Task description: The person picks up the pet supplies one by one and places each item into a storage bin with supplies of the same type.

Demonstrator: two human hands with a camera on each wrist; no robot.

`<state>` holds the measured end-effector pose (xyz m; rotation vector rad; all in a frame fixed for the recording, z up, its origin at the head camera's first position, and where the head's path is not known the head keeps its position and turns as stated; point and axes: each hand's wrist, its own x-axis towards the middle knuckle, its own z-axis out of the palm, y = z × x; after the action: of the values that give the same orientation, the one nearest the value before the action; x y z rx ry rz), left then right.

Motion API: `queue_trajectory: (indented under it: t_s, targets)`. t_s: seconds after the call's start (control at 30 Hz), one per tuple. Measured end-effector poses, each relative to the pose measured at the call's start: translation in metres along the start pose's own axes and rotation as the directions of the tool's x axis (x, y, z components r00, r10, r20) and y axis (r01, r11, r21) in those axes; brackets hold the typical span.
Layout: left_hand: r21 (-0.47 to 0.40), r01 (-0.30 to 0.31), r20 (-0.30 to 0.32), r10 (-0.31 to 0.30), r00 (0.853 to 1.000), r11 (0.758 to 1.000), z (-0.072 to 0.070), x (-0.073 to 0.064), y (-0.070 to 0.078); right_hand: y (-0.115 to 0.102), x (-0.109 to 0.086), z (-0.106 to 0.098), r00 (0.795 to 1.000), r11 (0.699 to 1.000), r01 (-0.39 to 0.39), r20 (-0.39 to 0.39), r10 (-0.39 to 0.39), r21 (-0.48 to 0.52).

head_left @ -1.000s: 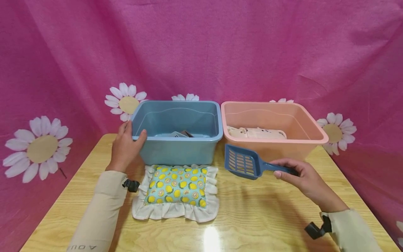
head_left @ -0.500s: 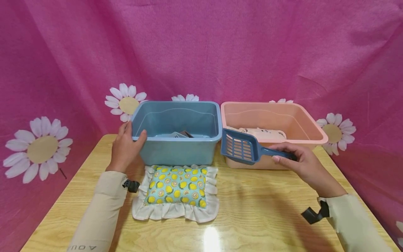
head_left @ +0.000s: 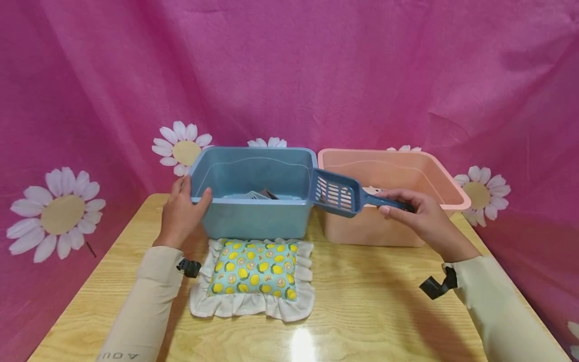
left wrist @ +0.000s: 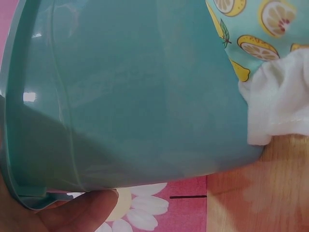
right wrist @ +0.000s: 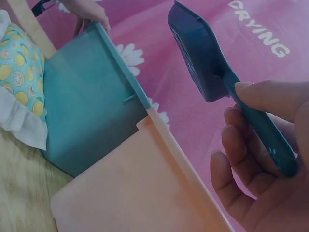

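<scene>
My right hand (head_left: 413, 213) grips the handle of a dark blue slotted litter scoop (head_left: 336, 193), thumb on top and fingers beneath. The scoop's head is raised in front of where the two bins meet, overlapping both rims in the head view. At the front left corner of the blue plastic bin (head_left: 253, 218), my left hand (head_left: 183, 211) holds the rim, its thumb on the front side. Inside that bin lie a few small flat items (head_left: 260, 194), mostly hidden. The pink bin (head_left: 371, 229) stands to the right; a pale printed item (head_left: 373, 190) in it is largely covered by the scoop and hand.
A lemon-print cushion (head_left: 253, 269) with a white ruffle lies on the wooden table (head_left: 362, 306) in front of the blue bin. Behind the bins hangs a magenta cloth (head_left: 289, 75) with white daisies, which also borders both sides.
My right hand has lifted the litter scoop and shifted it leftward, from before the pink bin up to rim height at the blue bin's right corner. The left hand stays put.
</scene>
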<state>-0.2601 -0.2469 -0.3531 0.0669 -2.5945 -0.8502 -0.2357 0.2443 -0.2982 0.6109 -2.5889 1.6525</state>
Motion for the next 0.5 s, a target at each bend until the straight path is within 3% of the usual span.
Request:
queue_trajectory:
  t_s: [0.5]
  targets:
    - [-0.001,0.020,0.009,-0.019,1.000,1.000,-0.001,-0.002,0.002,-0.001,0.036,0.008,1.000,1.000,0.004,-0.017,-0.004,0.003]
